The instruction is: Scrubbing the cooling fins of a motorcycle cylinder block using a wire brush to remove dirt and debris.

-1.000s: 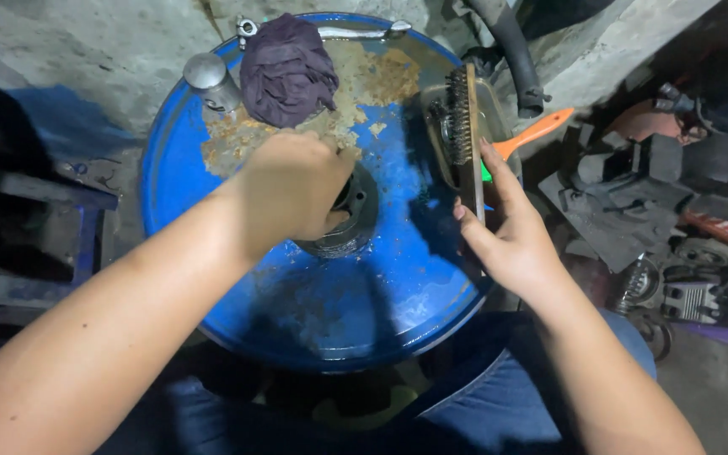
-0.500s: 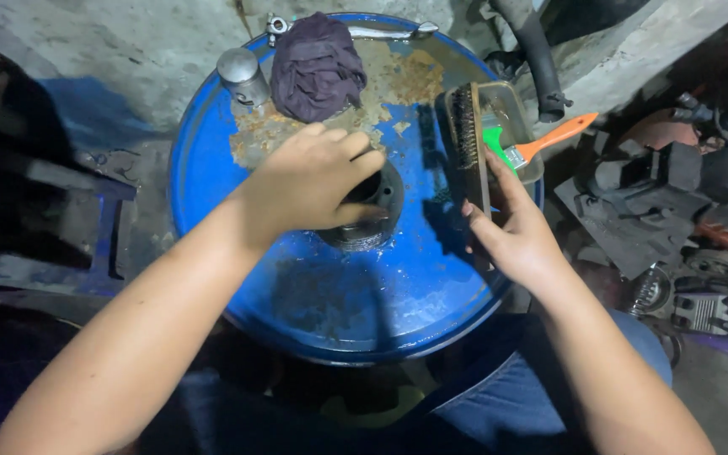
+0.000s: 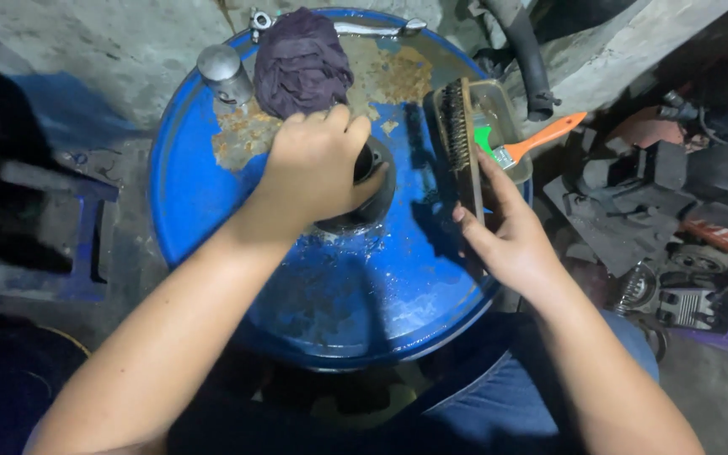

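Blue denim covers the person's knee (image 3: 532, 396) at the near edge of the view, and beyond it stands a blue steel drum (image 3: 212, 219) whose round top serves as a work surface, wet and scuffed near the person and rusty toward the far rim. On the middle of that top sits a dark ring-shaped metal part (image 3: 374, 195), probably a cylinder or sleeve, though most of it is hidden. The left hand (image 3: 313, 164) lies over it with fingers curled down around its upper edge, gripping it. Just to the right, the right hand (image 3: 507, 232) is closed around the wooden back of a wire brush (image 3: 458, 139), which stands on edge with its bristles facing the ring, near it but apart. Behind the brush, a shallow metal tray (image 3: 499, 105) rests at the drum's right edge and holds a paintbrush with an orange handle (image 3: 545, 135) and a small green patch beside it. Farther back, a crumpled dark purple rag (image 3: 301, 63) lies on the rusty area, with a small grey metal cylinder (image 3: 222, 72) upright just left of it. At the far right, on the floor, lies a flat red-orange package (image 3: 726, 238) among dark engine parts.
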